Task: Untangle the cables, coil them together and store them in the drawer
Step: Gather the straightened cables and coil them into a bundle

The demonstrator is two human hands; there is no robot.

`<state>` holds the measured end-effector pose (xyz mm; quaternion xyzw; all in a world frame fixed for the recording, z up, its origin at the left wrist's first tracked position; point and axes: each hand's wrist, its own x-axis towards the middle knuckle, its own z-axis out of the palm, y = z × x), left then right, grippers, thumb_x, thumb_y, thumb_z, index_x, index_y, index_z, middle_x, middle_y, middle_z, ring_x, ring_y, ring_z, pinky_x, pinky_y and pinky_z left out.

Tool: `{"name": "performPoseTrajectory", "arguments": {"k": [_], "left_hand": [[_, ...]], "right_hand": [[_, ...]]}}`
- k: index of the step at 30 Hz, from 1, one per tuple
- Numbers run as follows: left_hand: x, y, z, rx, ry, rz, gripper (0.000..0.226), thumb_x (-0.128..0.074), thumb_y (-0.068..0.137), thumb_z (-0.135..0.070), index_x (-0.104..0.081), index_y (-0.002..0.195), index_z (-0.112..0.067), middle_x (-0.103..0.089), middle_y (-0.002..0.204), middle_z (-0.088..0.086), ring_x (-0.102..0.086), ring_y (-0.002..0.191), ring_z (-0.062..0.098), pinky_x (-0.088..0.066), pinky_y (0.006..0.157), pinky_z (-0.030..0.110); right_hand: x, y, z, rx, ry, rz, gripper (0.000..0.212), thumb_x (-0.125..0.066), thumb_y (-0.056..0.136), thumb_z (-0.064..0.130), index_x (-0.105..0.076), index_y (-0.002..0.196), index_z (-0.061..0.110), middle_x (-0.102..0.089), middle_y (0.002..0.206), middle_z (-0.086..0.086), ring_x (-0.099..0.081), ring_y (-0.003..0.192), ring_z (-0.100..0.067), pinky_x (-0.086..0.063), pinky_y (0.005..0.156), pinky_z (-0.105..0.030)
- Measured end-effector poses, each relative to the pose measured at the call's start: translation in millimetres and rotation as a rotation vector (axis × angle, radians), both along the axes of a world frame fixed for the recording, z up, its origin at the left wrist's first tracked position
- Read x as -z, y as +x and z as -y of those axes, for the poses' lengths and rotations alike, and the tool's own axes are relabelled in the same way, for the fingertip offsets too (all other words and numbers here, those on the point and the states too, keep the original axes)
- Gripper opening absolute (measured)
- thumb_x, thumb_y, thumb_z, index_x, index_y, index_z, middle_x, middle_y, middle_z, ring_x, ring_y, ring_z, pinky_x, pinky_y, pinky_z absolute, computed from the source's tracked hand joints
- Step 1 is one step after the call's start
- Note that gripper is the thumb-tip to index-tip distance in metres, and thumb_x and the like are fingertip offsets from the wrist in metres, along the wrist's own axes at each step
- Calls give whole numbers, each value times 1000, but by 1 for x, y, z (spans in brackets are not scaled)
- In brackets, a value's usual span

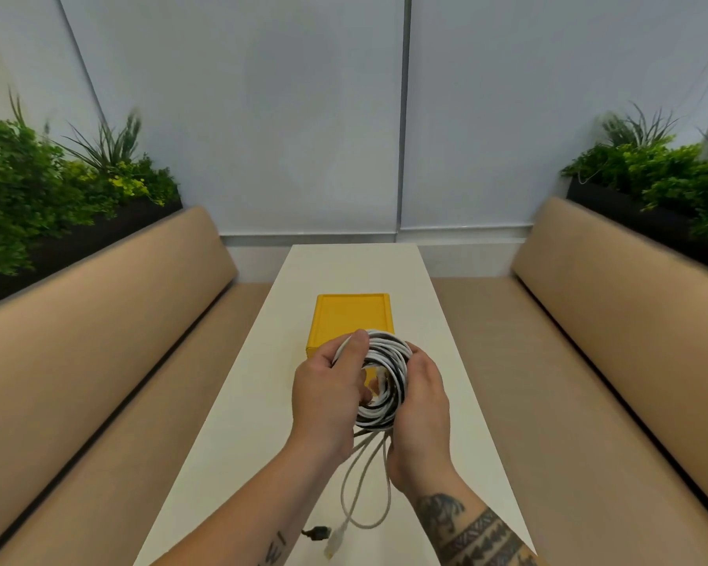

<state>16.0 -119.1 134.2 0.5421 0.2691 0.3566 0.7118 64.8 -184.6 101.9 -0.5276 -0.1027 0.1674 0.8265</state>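
A round coil of white and black cables is held above the white table. My left hand grips the coil's left side, thumb over the top strands. My right hand grips its right and lower side. Loose white cable ends hang from the coil down to the table, ending in a white plug; a dark plug lies beside it. The yellow drawer box stands on the table just behind the coil, its front hidden by my hands.
Beige padded benches run along both long sides of the narrow table. Dark planters with green plants sit behind the backrests. A pale panelled wall closes the far end.
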Motion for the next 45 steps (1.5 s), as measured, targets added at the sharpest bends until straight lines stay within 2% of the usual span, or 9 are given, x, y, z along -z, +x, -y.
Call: {"name": "performPoseTrajectory", "arguments": {"k": [3, 9, 13, 19, 29, 33, 37, 41, 45], "left_hand": [[4, 0, 5, 6, -56, 27, 20, -63, 96, -35, -74, 95, -18, -70, 90, 23, -62, 78, 31, -56, 76, 52], [6, -11, -6, 243, 1, -131, 28, -44, 104, -39, -63, 111, -19, -72, 99, 2, -68, 92, 21, -53, 88, 39], [-23, -23, -26, 600, 7, -291, 37, -40, 102, -32, -68, 110, -9, -63, 90, 10, -60, 82, 27, -52, 76, 38], [-41, -19, -23, 544, 303, -639, 95, -36, 62, -91, -65, 109, -14, -75, 92, 2, -74, 77, 16, -56, 69, 26], [-25, -10, -19, 217, 296, -271, 22, -75, 82, -46, -75, 94, -28, -68, 68, -7, -53, 48, 8, -45, 49, 26], [-25, -8, -16, 142, 280, -242, 24, -76, 82, -46, -76, 87, -22, -68, 66, 0, -57, 51, 13, -45, 49, 26], [-22, -7, -14, 108, 230, -201, 13, -78, 81, -43, -77, 82, -31, -73, 77, 7, -63, 61, 21, -49, 54, 32], [-21, -2, -8, 114, 178, -186, 14, -75, 84, -41, -77, 88, -27, -76, 84, 7, -71, 72, 26, -59, 69, 45], [-24, -5, -5, 199, 189, -235, 41, -65, 85, -56, -70, 104, -21, -76, 90, 3, -73, 74, 16, -57, 64, 30]], "right_hand": [[-2, 7, -3, 116, -85, 98, 27, -42, 106, 33, -69, 108, 29, -73, 102, 9, -70, 96, -9, -57, 83, -30], [-10, 32, 6, 93, -219, 367, 24, -55, 99, 40, -74, 94, 27, -75, 88, 14, -70, 83, -5, -52, 69, -20], [-18, 44, 16, -90, -428, 702, 20, -56, 99, 41, -69, 90, 30, -69, 86, 7, -65, 82, -9, -51, 73, -34], [-26, 37, 13, -294, -723, 1085, 50, -23, 97, 59, -65, 106, 33, -57, 96, 14, -59, 90, -10, -51, 80, -40], [-24, 55, 23, -422, -346, 727, 47, -32, 97, 60, -44, 135, 35, -50, 138, 16, -51, 129, -6, -42, 110, -38], [-25, 51, 24, -502, -311, 635, 78, -46, 73, 88, -42, 134, 39, -56, 131, 20, -58, 118, 2, -48, 95, -19], [-27, 45, 29, -549, -261, 529, 45, -60, 86, 54, -56, 124, 32, -76, 104, 3, -74, 93, -15, -55, 79, -21], [-26, 44, 26, -426, -265, 535, 32, -60, 90, 44, -64, 119, 30, -76, 104, 5, -73, 96, -16, -56, 91, -37], [-31, 48, 28, -417, -238, 494, 19, -64, 91, 39, -72, 107, 31, -77, 99, -2, -74, 92, -20, -57, 90, -42]]}}
